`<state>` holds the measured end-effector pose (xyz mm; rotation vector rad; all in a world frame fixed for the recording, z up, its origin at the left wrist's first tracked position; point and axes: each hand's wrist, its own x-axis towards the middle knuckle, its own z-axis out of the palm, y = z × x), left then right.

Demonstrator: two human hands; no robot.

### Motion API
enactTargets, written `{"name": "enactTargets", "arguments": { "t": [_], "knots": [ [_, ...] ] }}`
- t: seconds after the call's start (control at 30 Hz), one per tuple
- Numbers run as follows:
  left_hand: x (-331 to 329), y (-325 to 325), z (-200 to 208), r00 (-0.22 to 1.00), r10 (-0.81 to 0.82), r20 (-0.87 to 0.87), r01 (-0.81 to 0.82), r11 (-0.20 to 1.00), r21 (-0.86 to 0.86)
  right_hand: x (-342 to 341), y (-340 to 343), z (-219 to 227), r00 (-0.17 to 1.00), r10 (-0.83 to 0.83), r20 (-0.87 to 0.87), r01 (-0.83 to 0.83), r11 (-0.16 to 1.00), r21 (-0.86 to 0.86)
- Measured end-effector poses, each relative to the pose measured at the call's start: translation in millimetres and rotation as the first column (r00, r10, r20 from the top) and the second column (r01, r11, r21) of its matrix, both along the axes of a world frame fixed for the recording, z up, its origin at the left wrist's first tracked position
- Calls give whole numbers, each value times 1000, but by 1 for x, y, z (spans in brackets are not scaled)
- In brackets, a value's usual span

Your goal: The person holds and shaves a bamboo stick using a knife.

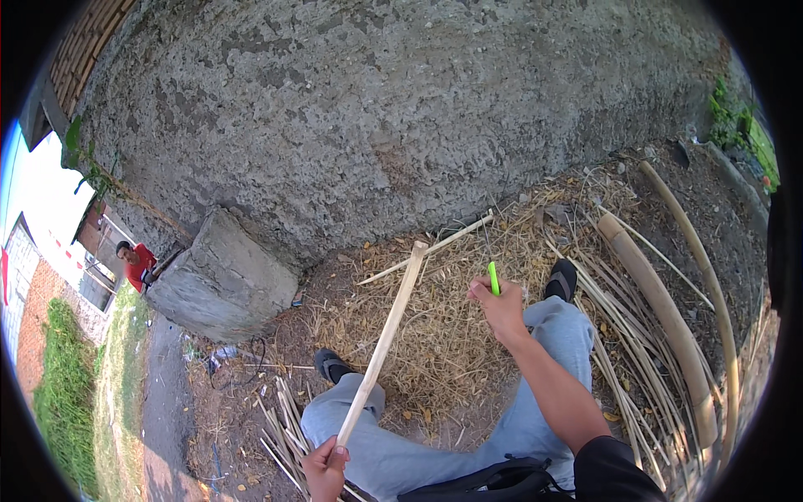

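Observation:
My left hand point(324, 470), low in the view, is closed around the lower end of a pale bamboo slat point(381, 351). The slat slants up and away over my left knee, its far end in front of the wall. In my right hand point(502, 311) is a knife point(493, 278) with a bright green handle, its thin blade pointing up and away toward the wall. The blade is apart from the slat. Beneath both hands, between my feet, the ground is covered with straw-like bamboo shavings point(443, 335).
Two thick bamboo poles point(661, 309) and many thin strips point(619, 318) lie at the right. More strips point(288, 418) lie beside my left leg. A rough grey wall point(376, 125) rises ahead, with a concrete block point(222, 280) at left. A person in red point(139, 266) is beyond it.

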<state>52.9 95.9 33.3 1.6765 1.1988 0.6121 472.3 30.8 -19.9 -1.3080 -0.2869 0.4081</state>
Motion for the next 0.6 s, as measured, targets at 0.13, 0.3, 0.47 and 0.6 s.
{"name": "enactTargets", "arguments": {
  "t": [0.13, 0.3, 0.47, 0.6],
  "knots": [
    [32, 26, 24, 998, -53, 38, 45, 979, 199, 4, -8, 12, 996, -26, -82, 26, 1000, -7],
    [49, 28, 23, 981, -47, -186, 93, 964, 250, 6, -9, 24, 974, -43, -222, 47, 999, 13],
    [58, 42, 23, 971, -91, -220, 156, 940, 302, 10, -8, 16, 969, -51, -240, 62, 997, 42],
    [66, 42, 25, 944, -96, -317, 178, 953, 243, 6, -7, 16, 983, -16, -184, 14, 1000, -13]
  ]
}}
